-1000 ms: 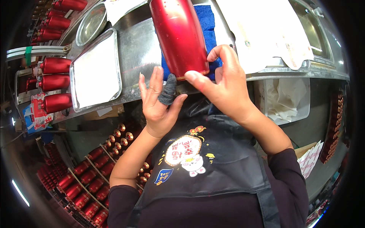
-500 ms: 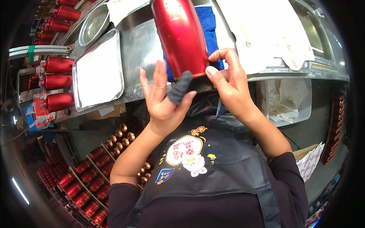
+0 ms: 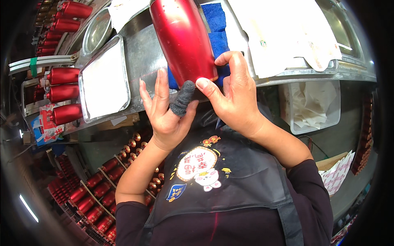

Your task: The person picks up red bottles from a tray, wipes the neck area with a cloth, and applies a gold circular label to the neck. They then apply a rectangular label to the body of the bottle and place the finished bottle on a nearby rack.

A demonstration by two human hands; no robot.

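A glossy red bottle (image 3: 184, 41) lies on a blue cloth (image 3: 215, 24), its base end toward me and its far end cut off by the top of the view. My right hand (image 3: 236, 96) grips the base end, thumb on the bottom edge and bent index finger against the right side. My left hand (image 3: 166, 110) is open, its outer fingers spread to the left of the bottle. A dark grey cloth finger cover (image 3: 182, 98) sits on the left index finger, its tip at the base edge beside the right thumb.
A tray with a white sheet (image 3: 102, 82) stands at left, near a metal bowl (image 3: 97, 33) and several red bottles (image 3: 65, 93). White paper sheets (image 3: 283, 37) cover the bench's right side. Below are a clear bin of paper (image 3: 310, 106) and racks of red bottles (image 3: 96, 192).
My right thumb has slid left along the base edge and now meets the grey finger cover. The bottle and both hands sit slightly further left in view.
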